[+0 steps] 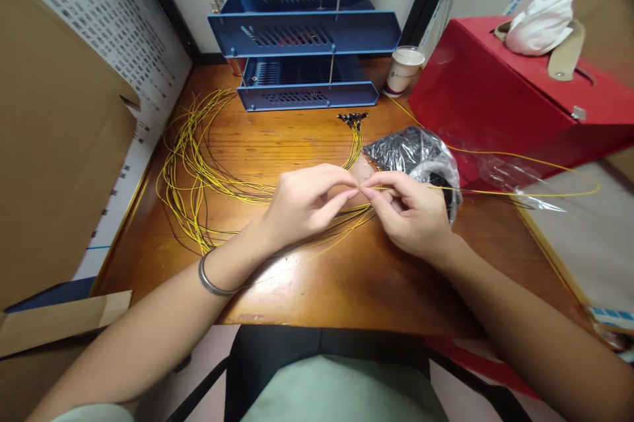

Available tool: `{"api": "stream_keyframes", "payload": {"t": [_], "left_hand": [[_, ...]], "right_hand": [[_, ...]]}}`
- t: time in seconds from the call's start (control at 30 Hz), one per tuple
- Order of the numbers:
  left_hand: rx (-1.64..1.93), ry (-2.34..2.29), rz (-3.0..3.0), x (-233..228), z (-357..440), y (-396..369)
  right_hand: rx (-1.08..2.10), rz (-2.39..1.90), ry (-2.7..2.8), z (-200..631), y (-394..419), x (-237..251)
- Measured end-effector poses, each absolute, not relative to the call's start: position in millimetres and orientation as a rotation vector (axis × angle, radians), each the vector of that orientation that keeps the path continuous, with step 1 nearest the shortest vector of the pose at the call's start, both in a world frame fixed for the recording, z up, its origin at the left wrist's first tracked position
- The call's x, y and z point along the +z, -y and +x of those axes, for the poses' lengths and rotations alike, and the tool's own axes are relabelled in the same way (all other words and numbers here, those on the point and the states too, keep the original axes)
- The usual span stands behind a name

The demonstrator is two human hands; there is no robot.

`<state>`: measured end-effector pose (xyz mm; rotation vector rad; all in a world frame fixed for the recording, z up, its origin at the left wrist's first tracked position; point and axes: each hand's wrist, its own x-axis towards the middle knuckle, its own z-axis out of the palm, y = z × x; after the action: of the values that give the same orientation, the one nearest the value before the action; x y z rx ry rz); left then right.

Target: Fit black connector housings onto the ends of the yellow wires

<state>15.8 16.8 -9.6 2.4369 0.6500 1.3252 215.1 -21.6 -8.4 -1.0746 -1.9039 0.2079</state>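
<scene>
over the middle of the desk [307, 290], the left hand [302, 201] and the right hand [411, 211] meet fingertip to fingertip, both pinched shut on the near end of one yellow wire [520, 195]. what sits between the fingertips is too small to tell. the wire's long axis runs left to right, roughly along the desk's front edge: from the pinch it heads out toward the right edge, passes over the clear bag of black parts [413, 151] just behind the right hand, and curves back in a loop in front of the red box [495, 98].

by the look of it the work is well under way but not finished. a bundle of wires [354, 138] with dark tips on their ends lies behind the hands, tips pointing toward the back edge, and seems done. a far larger spread of yellow and black wires [193, 171] loops over the left side of the desk, and whether those are done cannot be told. a blue tray rack [307, 39] and a paper cup [403, 69] stand at the back edge.
</scene>
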Motion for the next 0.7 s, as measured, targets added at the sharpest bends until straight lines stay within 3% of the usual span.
{"api": "stream_keyframes", "payload": {"t": [0.7], "left_hand": [[1.181, -0.799, 2.473, -7.5, 16.6, -13.5]], "right_hand": [[0.208, -1.05, 1.9, 213.3, 22.5, -9.3]]}}
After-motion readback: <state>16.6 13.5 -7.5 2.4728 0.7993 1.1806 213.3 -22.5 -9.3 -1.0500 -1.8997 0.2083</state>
